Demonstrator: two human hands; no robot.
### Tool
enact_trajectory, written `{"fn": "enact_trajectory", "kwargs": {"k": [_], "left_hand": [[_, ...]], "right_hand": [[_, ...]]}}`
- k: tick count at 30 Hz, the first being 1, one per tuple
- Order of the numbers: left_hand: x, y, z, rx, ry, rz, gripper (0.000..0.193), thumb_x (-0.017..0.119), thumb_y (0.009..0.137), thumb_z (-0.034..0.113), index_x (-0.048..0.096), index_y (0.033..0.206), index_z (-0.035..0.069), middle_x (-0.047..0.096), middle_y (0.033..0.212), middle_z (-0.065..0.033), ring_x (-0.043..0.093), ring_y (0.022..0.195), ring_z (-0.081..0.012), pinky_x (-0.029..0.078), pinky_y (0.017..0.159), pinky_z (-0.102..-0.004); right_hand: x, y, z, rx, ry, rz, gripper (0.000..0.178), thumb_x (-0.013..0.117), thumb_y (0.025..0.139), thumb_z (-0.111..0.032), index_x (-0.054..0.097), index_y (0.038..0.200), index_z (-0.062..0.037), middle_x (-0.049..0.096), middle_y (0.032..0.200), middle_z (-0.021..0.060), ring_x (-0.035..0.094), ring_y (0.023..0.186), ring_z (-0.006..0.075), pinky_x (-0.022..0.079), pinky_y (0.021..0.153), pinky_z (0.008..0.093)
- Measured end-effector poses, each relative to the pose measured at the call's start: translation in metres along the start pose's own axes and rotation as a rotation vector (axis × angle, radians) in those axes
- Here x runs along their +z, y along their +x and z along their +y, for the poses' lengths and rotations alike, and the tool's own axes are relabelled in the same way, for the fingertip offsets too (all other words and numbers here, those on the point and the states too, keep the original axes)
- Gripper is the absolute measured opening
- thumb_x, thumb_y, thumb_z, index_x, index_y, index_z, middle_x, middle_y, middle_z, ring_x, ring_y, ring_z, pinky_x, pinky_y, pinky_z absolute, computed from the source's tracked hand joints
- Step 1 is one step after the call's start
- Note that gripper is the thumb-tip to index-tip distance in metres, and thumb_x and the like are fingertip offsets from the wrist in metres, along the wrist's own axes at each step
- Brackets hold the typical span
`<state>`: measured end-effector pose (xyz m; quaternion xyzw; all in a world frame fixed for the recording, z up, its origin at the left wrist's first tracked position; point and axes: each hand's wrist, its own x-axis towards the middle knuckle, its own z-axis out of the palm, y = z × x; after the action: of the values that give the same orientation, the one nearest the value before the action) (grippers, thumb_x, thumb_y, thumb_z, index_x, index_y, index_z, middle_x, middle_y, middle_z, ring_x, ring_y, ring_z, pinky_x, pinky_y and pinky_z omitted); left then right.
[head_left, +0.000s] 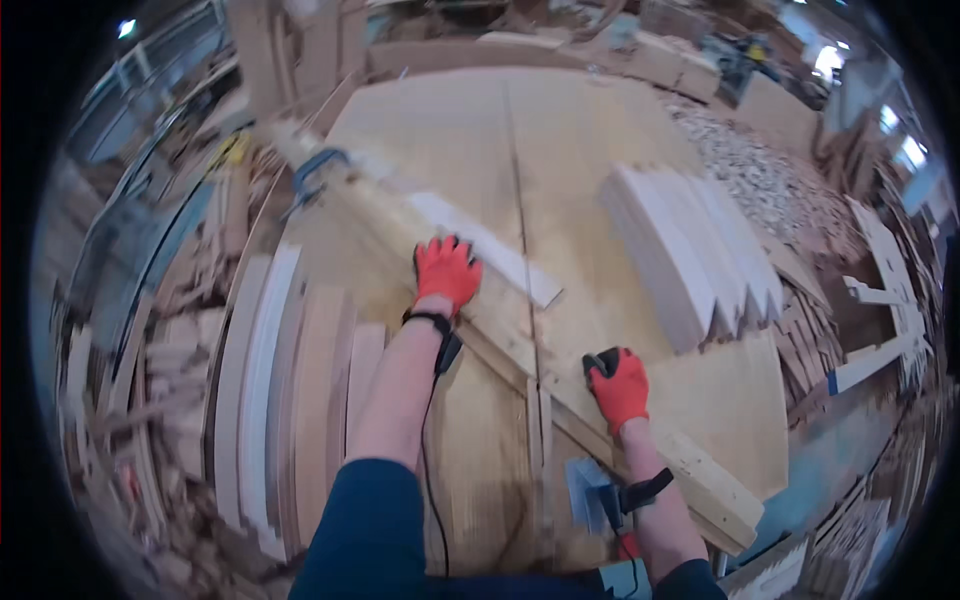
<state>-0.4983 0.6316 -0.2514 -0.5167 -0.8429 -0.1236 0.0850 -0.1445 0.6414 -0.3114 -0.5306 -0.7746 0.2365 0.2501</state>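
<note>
A long wooden beam [500, 345] runs slantwise over the plywood table [430, 110], from far left to near right. My left hand [447, 272], in a red glove with dark fingertips, rests on the beam with its fingers spread. Just beyond it lies a pale wooden strip [490, 250], roughly along the beam. Over the beam's nearer half is my right hand [618, 385], gloved the same way, its fingers curled in; whatever they may hold is hidden. A blue clamp [318, 175] sits at the beam's far end. A narrow slot [518, 190] crosses the tabletop.
Pale boards with angled ends [690, 255] are stacked on the table's right. Long planks [265, 400] stand at the left. Wood chips [750, 165] heap up beyond the right edge, and offcuts [180, 390] pile at far left. A bluish plate [585, 495] shows near my right wrist.
</note>
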Motion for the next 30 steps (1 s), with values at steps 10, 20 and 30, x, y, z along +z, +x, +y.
{"fn": "enact_trajectory", "kwargs": {"k": [10, 20, 30], "left_hand": [[-0.035, -0.070, -0.008, -0.132, -0.052, -0.036, 0.051, 0.064, 0.088, 0.043, 0.066, 0.130, 0.014, 0.055, 0.146, -0.0090, 0.044, 0.139, -0.0317, 0.022, 0.120, -0.0518], [-0.017, -0.042, -0.011, -0.139, -0.346, 0.284, 0.032, 0.066, 0.088, 0.030, 0.071, 0.114, 0.012, 0.067, 0.123, -0.0101, 0.059, 0.118, -0.0284, 0.033, 0.115, -0.0475], [-0.012, -0.060, 0.010, -0.235, -0.498, 0.519, 0.033, 0.065, 0.088, 0.020, 0.068, 0.119, 0.008, 0.066, 0.120, -0.0132, 0.059, 0.116, -0.0335, 0.035, 0.113, -0.0508]], "right_hand": [[-0.014, 0.010, -0.052, -0.329, 0.001, -0.002, 0.045, 0.074, 0.086, -0.031, 0.067, 0.122, -0.0056, 0.064, 0.123, 0.0175, 0.057, 0.117, 0.0375, 0.047, 0.100, 0.0457], [0.023, 0.097, -0.090, -0.101, 0.139, -0.199, 0.047, 0.084, 0.077, -0.032, 0.065, 0.108, -0.0030, 0.068, 0.108, 0.0175, 0.065, 0.101, 0.0335, 0.052, 0.089, 0.0445], [-0.085, 0.273, -0.105, -0.184, 0.086, 0.209, 0.043, 0.069, 0.093, -0.029, 0.061, 0.129, -0.0056, 0.073, 0.107, 0.0177, 0.071, 0.098, 0.0333, 0.055, 0.084, 0.0422]]}}
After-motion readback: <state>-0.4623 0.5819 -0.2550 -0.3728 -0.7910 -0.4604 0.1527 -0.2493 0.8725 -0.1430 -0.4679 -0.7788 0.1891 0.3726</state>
